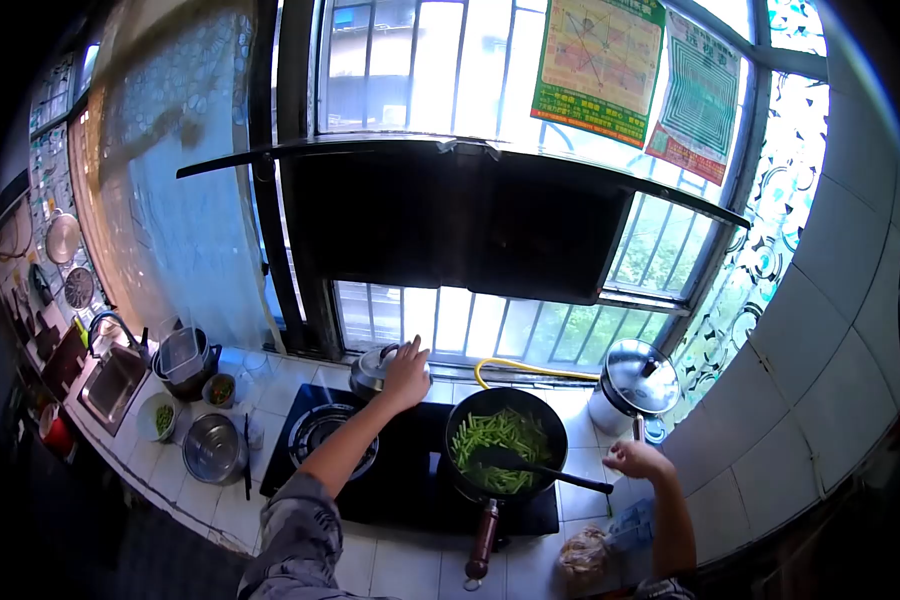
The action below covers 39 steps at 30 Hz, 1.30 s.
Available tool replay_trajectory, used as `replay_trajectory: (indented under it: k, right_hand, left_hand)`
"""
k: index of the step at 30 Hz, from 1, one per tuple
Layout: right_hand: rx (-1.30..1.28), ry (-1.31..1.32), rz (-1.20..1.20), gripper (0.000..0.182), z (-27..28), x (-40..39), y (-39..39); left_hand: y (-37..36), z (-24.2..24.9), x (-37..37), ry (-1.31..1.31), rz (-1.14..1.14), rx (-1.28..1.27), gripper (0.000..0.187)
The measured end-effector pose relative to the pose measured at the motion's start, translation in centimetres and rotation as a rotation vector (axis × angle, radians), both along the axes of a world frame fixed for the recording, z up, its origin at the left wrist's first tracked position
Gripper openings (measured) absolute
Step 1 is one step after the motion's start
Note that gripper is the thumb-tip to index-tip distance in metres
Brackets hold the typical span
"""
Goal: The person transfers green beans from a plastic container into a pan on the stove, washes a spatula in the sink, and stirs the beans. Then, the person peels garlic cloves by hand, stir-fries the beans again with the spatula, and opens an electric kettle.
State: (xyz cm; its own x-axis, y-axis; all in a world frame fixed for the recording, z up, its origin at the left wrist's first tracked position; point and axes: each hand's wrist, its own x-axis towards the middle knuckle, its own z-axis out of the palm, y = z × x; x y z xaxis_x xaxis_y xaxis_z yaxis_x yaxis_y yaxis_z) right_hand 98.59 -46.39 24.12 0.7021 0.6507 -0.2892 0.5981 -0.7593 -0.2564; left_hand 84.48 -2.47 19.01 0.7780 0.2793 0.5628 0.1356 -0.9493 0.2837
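My left hand [406, 376] reaches over the lid of a silver kettle or pot [373, 368] behind the stove; its fingers are apart at the top, and whether it touches the lid is unclear. At the right, my right hand [638, 460] is held with its fingers curled together, just below the handle of a lidded silver pot [638, 385]; what it pinches, if anything, is too small to name. Between the hands, a black wok [560, 425] on the black stove [400, 480] holds green vegetable pieces [500, 430]. A black spatula [560, 476] rests in it.
An empty burner [322, 437] is on the stove's left. Further left are a metal bowl [213, 447], a bowl of greens [157, 417] and a sink [110, 388]. A plastic bag [584, 553] lies at the front right. The range hood [450, 220] hangs above.
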Motion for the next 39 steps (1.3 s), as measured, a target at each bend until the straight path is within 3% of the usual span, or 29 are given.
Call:
replay_trajectory:
  k: [5, 8, 13, 27, 29, 31, 33, 35, 39]
  right_hand:
    - [-0.024, 0.103, -0.256, 0.057, -1.2, -5.7, -0.5]
    - [-0.014, -0.016, -0.248, 0.053, -2.4, -7.2, -0.9]
    - [0.027, 0.047, -0.346, 0.049, -3.0, -8.2, -1.2]
    - [0.002, -0.214, -0.312, 0.038, -3.4, -9.0, 1.9]
    - [-0.021, -0.216, -0.279, 0.04, -3.3, -9.2, 3.1]
    - [0.063, -0.251, -0.173, 0.04, -2.9, -10.0, 4.6]
    - [0.053, -0.138, -0.109, 0.039, -1.2, -11.2, 7.6]
    - [0.085, -0.108, 0.03, 0.033, -3.9, -10.4, 9.1]
    - [0.072, -0.119, 0.072, 0.032, -2.7, -11.6, 11.2]
  left_hand:
    - [5.7, 3.3, 8.0, 0.131, 0.088, 0.277, 0.038]
    - [8.2, 2.9, 11.6, 0.125, 0.163, 0.341, 0.042]
    - [8.2, 3.8, 12.3, 0.239, 0.199, 0.427, 0.051]
    - [7.6, 3.0, 11.6, 0.149, 0.136, 0.356, 0.058]
    - [5.1, 3.9, 9.8, 0.126, 0.124, 0.272, 0.057]
    - [2.5, 2.7, 7.7, -0.061, 0.073, 0.166, 0.055]
    - [-1.3, 2.9, 3.0, -0.182, -0.036, -0.059, 0.049]
    - [-4.7, 0.8, -1.2, -0.427, -0.124, -0.168, 0.051]
    - [-12.1, -3.5, -10.9, -0.428, -0.132, -0.473, 0.051]
